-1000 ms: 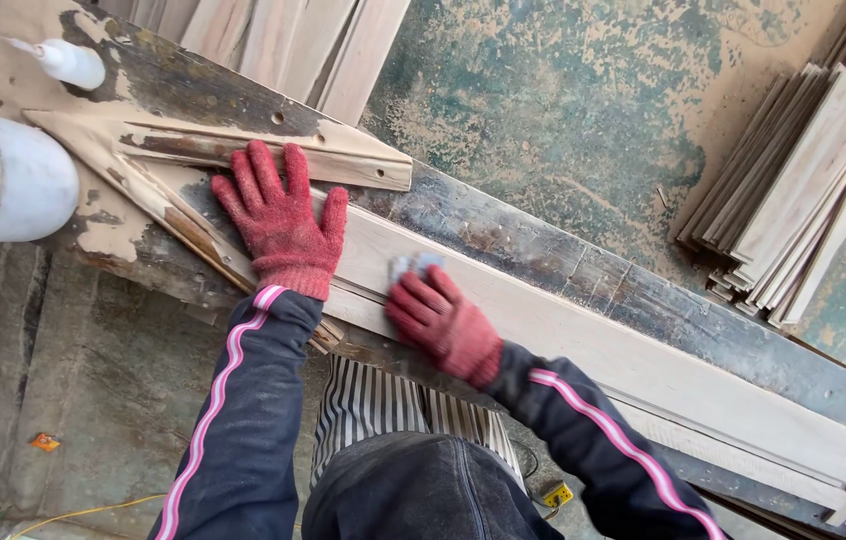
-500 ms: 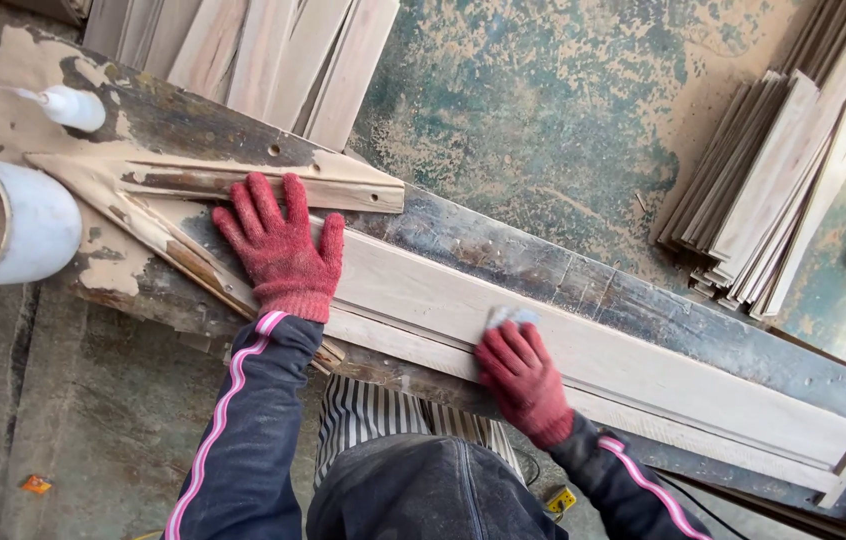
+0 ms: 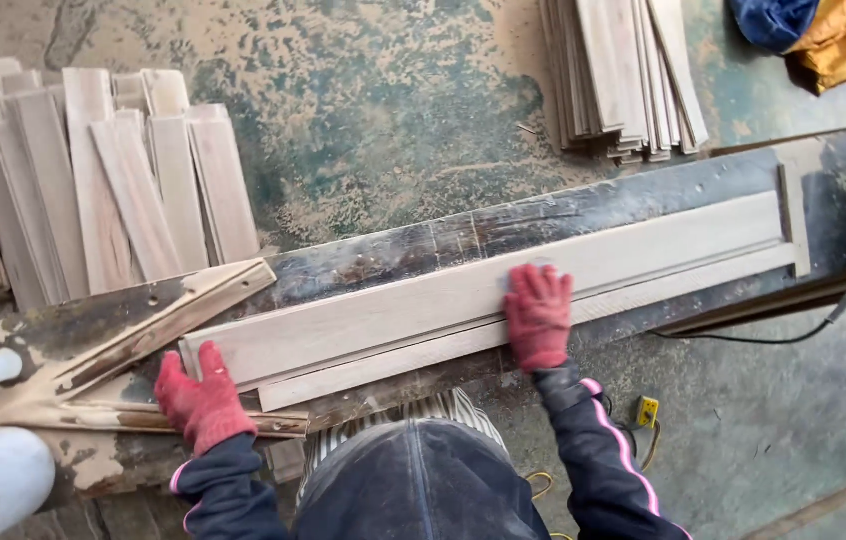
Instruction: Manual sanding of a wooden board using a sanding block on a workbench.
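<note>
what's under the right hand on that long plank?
The right hand in a red glove lies flat on the long pale plank, which rests on the dark worn bench. Whatever is beneath the palm is hidden by the glove.

Gloved right hand [image 3: 539, 315] flat on long board [image 3: 643, 255]

Left hand [image 3: 201, 398], right hand [image 3: 539, 315]: red knit gloves. Plank [image 3: 483, 290]: pale beige. Sleeve [image 3: 603, 470]: navy, pink stripe. Bench [image 3: 383, 262]: black, worn. Floor [image 3: 383, 120]: mottled green, tan dust.
</note>
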